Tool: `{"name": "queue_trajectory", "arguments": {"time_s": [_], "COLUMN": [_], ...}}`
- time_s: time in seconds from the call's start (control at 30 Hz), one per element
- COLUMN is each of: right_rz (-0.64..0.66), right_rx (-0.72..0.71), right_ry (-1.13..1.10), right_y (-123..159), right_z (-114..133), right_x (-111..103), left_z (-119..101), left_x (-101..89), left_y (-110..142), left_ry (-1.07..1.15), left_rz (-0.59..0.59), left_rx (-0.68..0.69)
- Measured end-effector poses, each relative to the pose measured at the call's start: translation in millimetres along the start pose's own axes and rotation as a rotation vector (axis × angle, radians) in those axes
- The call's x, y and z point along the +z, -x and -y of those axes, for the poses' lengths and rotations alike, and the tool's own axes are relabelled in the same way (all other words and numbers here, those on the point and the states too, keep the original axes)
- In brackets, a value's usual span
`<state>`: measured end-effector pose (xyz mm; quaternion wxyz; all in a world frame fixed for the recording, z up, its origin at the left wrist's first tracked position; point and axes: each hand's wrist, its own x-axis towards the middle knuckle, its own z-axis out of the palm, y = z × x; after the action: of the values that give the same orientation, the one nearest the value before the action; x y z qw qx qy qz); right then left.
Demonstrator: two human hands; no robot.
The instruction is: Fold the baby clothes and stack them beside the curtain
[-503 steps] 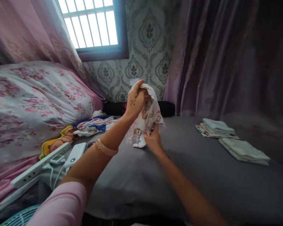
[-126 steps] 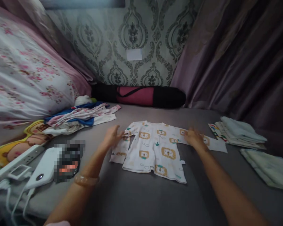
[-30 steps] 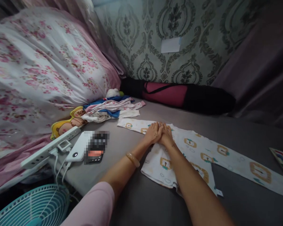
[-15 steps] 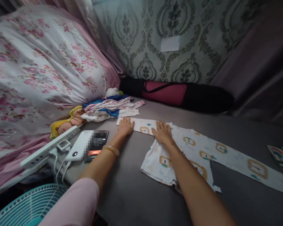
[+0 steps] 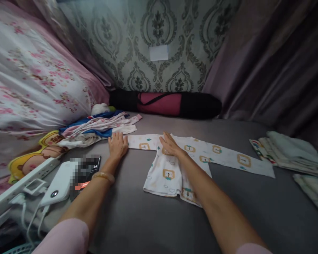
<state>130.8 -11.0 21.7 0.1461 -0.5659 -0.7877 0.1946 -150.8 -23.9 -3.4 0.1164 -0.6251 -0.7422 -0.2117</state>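
A white long-sleeved children's top (image 5: 155, 174) with a tan lion print lies flat on the grey bed surface, its sleeves stretched out to both sides. My left hand (image 5: 118, 145) rests palm down over the end of the left sleeve, fingers spread and hiding the cuff. Near the left shoulder seam, my right hand (image 5: 170, 145) lies open on the fabric with its fingers extended. The right forearm covers part of the top's body. The other sleeve (image 5: 243, 160) reaches right, toward a stack of folded clothes (image 5: 283, 148).
Crumpled clothes (image 5: 100, 127) lie beyond my left hand. A white power bank (image 5: 59, 181), a phone (image 5: 94, 164) and a power strip (image 5: 34, 178) with cables are at left. A black-and-red long bag (image 5: 159, 104) lies along the wall. Another folded cloth (image 5: 314, 190) is at right.
The view has turned right, bringing the folded clothes into sight. My left hand now covers the cuff more fully; my right hand has its fingers closer together on the top's shoulder.
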Motion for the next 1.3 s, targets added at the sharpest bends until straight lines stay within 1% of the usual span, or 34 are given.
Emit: {"name": "queue_trajectory", "arguments": {"time_s": [0.07, 0.13, 0.2, 0.27, 0.33, 0.37, 0.43, 0.47, 0.53, 0.6, 0.7, 0.8, 0.87, 0.93, 1.0, 1.07, 1.13, 1.17, 1.2, 1.23, 1.3], "right_rz": [-0.061, -0.093, -0.091, -0.083, -0.082, -0.082, -0.077, -0.075, -0.086, -0.114, -0.137, -0.135, -0.137, -0.148, -0.180, -0.266, -0.387, -0.433, -0.451, -0.442, -0.348], "right_rx": [0.009, 0.022, 0.063, 0.125, 0.193, 0.222, 0.264, 0.273, 0.271, 0.255, 0.235, 0.228, 0.227, 0.211, 0.190, 0.196, 0.238, 0.260, 0.281, 0.302, 0.347], "right_ry": [0.032, 0.104, 0.183, 0.250, 0.296, 0.308, 0.323, 0.331, 0.352, 0.376, 0.396, 0.395, 0.378, 0.340, 0.263, 0.154, 0.030, -0.040, -0.115, -0.190, -0.315], "right_y": [16.9, 37.0, 54.7, 66.3, 71.1, 71.4, 69.5, 67.9, 64.6, 61.9, 59.8, 59.3, 59.4, 59.8, 61.7, 67.9, 82.0, 92.7, 105.9, 121.2, 156.0], "right_z": [-16.9, -34.1, -47.9, -56.6, -61.3, -62.9, -66.6, -69.2, -76.1, -84.4, -95.0, -99.0, -98.2, -95.9, -93.8, -93.3, -95.3, -97.1, -99.2, -101.3, -104.5], "right_x": [-15.2, -27.1, -34.5, -37.8, -38.4, -38.1, -37.3, -36.7, -35.1, -32.5, -27.5, -24.1, -24.0, -26.5, -32.3, -41.5, -52.6, -58.2, -63.3, -67.6, -73.0], "left_z": [-12.2, -33.9, -64.5, -99.9, -134.3, -149.3, -172.7, -180.7, -189.9, -192.2, -189.8, -187.5, -187.6, -188.7, -189.0, -185.3, -174.0, -164.9, -153.4, -140.0, -110.0], "left_x": [-4.1, -7.2, -7.7, -4.6, 2.2, 6.6, 16.3, 21.1, 29.3, 34.8, 37.9, 37.5, 36.1, 32.9, 26.3, 15.7, 1.9, -5.6, -13.1, -20.4, -34.2], "left_y": [0.3, -0.3, -1.3, -1.9, -1.2, -0.4, 2.1, 3.5, 6.0, 8.0, 9.7, 10.0, 10.1, 10.8, 12.8, 16.3, 21.5, 24.7, 28.4, 32.8, 43.9], "left_ry": [0.069, 0.149, 0.233, 0.308, 0.333, 0.330, 0.292, 0.265, 0.219, 0.195, 0.185, 0.186, 0.203, 0.247, 0.308, 0.356, 0.369, 0.365, 0.356, 0.349, 0.356], "left_rz": [0.023, 0.102, 0.203, 0.303, 0.373, 0.400, 0.450, 0.471, 0.489, 0.475, 0.446, 0.458, 0.443, 0.371, 0.271, 0.179, 0.140, 0.149, 0.181, 0.227, 0.383], "left_rx": [0.086, 0.226, 0.416, 0.618, 0.756, 0.797, 0.810, 0.788, 0.717, 0.671, 0.672, 0.679, 0.681, 0.675, 0.646, 0.580, 0.498, 0.456, 0.421, 0.373, 0.281]}}
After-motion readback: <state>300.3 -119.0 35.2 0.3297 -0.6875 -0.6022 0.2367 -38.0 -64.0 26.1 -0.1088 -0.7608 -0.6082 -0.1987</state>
